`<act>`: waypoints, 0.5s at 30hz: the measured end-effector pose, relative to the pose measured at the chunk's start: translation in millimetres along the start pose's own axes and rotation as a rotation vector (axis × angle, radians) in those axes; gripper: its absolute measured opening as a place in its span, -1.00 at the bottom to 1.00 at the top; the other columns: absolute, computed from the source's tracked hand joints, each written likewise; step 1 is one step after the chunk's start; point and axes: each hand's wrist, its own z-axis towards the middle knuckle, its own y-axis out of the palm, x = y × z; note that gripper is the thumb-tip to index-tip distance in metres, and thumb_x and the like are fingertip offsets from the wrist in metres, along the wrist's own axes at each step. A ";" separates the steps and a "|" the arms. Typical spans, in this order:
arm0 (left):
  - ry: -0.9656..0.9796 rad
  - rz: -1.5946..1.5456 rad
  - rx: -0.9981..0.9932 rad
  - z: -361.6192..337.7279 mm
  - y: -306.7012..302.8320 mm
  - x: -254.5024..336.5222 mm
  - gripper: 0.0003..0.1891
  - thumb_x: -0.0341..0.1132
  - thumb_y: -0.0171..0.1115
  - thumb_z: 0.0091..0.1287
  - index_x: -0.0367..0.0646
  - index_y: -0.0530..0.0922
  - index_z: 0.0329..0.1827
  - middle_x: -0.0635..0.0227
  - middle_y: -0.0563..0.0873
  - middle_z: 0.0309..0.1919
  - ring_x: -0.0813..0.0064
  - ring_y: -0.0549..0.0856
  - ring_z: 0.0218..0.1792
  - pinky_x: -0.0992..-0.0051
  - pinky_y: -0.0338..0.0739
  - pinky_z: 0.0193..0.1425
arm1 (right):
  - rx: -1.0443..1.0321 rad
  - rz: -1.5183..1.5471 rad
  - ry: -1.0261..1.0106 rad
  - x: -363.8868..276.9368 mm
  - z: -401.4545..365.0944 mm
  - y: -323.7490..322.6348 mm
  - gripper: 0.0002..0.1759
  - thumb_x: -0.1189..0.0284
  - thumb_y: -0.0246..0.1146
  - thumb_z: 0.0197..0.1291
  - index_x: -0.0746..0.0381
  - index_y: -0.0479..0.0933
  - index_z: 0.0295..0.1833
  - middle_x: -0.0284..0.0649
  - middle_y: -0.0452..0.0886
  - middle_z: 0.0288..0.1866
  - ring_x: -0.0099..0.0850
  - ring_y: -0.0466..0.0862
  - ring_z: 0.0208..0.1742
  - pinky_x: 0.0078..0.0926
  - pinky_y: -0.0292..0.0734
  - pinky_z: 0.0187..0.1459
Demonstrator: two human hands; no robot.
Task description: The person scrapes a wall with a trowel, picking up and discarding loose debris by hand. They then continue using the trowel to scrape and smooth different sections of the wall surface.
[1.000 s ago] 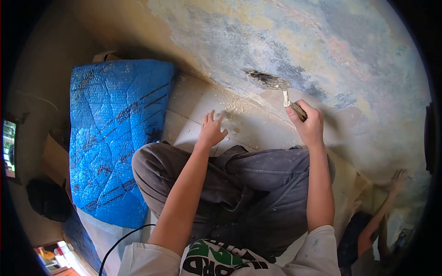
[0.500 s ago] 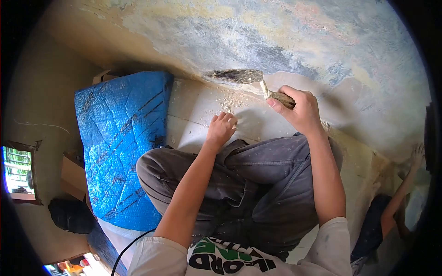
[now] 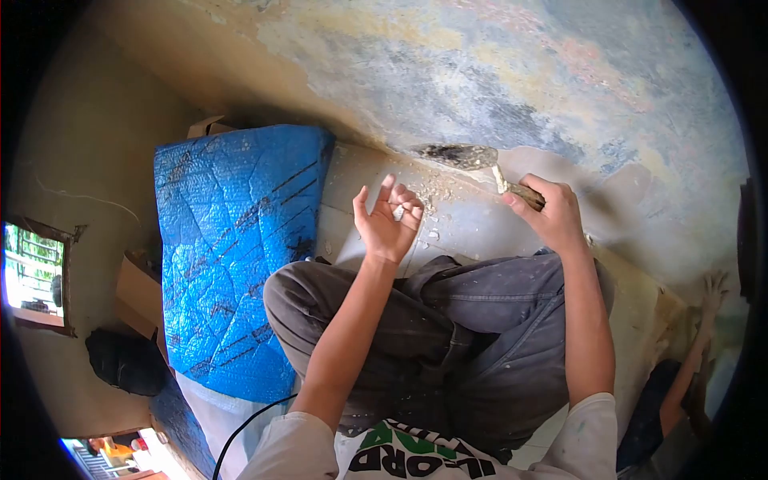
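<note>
In my right hand (image 3: pixel 550 210) is the wooden handle of a trowel (image 3: pixel 458 155), its stained blade pointing left along the foot of the patchy wall (image 3: pixel 448 72). My left hand (image 3: pixel 390 220) is turned palm up above the floor, fingers curled around a small pale chip (image 3: pixel 398 212). Loose crumbs and flakes (image 3: pixel 436 192) lie on the light floor tiles between the hands, below the blade.
A blue wrapped slab (image 3: pixel 232 256) stands left of my crossed legs (image 3: pixel 448 320). Further left are a cardboard box (image 3: pixel 138 294) and a black bag (image 3: pixel 126 362). At the far right, another person's hand (image 3: pixel 712 294) touches the wall.
My left hand has lifted from the floor crumbs and turned palm up, now with a chip in it. The trowel remains in my right hand; the whole view has shifted slightly.
</note>
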 end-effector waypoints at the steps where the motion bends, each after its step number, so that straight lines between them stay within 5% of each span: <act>1: 0.023 -0.109 0.048 -1.2 -0.1 -2.3 -0.54 0.06 0.16 0.44 -0.14 0.59 0.13 0.39 0.52 -0.26 0.44 0.49 -0.23 0.37 0.47 0.02 | -0.020 -0.011 0.007 0.0 -0.9 0.3 -0.40 -0.13 0.37 0.27 0.25 0.59 -0.40 -0.21 0.51 -0.65 -0.26 0.50 -0.61 -0.32 0.42 -0.45; 2: -0.010 -0.179 -0.070 2.7 -19.4 0.1 -0.31 0.16 0.19 0.38 -0.19 0.50 0.39 0.21 0.62 0.06 0.30 0.62 0.05 0.26 0.53 0.27 | -0.031 -0.011 -0.001 1.4 -2.3 1.4 -0.40 -0.13 0.37 0.27 0.25 0.59 -0.40 -0.21 0.51 -0.65 -0.26 0.50 -0.61 -0.32 0.42 -0.45; 3: 0.001 -0.183 -0.074 0.3 -9.0 -1.4 -0.31 0.16 0.19 0.38 -0.19 0.50 0.39 0.21 0.62 0.06 0.30 0.62 0.05 0.26 0.53 0.27 | -0.037 -0.032 0.000 3.2 -2.2 2.3 -0.42 -0.11 0.38 0.28 0.25 0.60 -0.36 -0.20 0.51 -0.64 -0.27 0.50 -0.60 -0.32 0.41 -0.45; 5: 0.077 -0.256 0.024 -4.6 24.7 -6.4 -0.15 0.21 0.21 0.35 -0.21 0.33 0.56 0.04 0.50 0.42 0.12 0.51 0.43 0.13 0.36 0.59 | -0.037 -0.060 -0.008 1.0 -1.1 5.5 -0.45 -0.09 0.39 0.28 0.26 0.61 -0.32 -0.20 0.50 -0.63 -0.29 0.49 -0.60 -0.32 0.40 -0.45; 6: 0.090 -0.252 -0.056 -3.6 24.6 -6.4 -0.03 0.27 0.22 0.32 -0.23 0.19 0.64 -0.02 0.27 0.60 0.05 0.26 0.62 0.06 0.15 0.71 | -0.033 0.014 -0.002 -1.9 -2.4 7.4 -0.46 -0.06 0.39 0.29 0.27 0.61 -0.23 -0.18 0.53 -0.59 -0.31 0.52 -0.57 -0.33 0.42 -0.44; 8: 0.097 -0.219 -0.072 -2.6 26.0 -3.4 -0.01 0.33 0.17 0.32 -0.22 0.20 0.64 -0.03 0.27 0.59 0.04 0.26 0.61 0.08 0.19 0.69 | -0.104 0.133 -0.018 -11.4 -7.0 13.0 -0.48 0.04 0.40 0.31 0.33 0.59 0.00 -0.12 0.65 -0.44 -0.34 0.64 -0.46 -0.36 0.53 -0.34; 11: 0.101 -0.159 -0.054 -2.0 25.8 1.7 0.02 0.41 0.11 0.32 -0.18 0.18 0.65 -0.06 0.26 0.59 0.01 0.25 0.61 0.09 0.24 0.65 | -0.067 0.251 -0.066 -36.3 -9.7 40.1 -0.47 0.09 0.41 0.29 0.36 0.59 0.05 -0.09 0.71 -0.36 -0.33 0.72 -0.38 -0.38 0.60 -0.24; 15: 0.030 -0.099 -0.062 -7.6 23.5 -4.0 0.06 0.47 0.05 0.31 -0.13 0.06 0.67 -0.11 0.22 0.61 -0.06 0.23 0.61 0.05 0.24 0.63 | -0.081 0.386 0.060 -71.5 0.9 90.6 -0.57 0.16 0.40 0.26 0.19 0.63 0.12 0.01 0.75 -0.29 -0.07 0.80 -0.24 -0.24 0.65 -0.18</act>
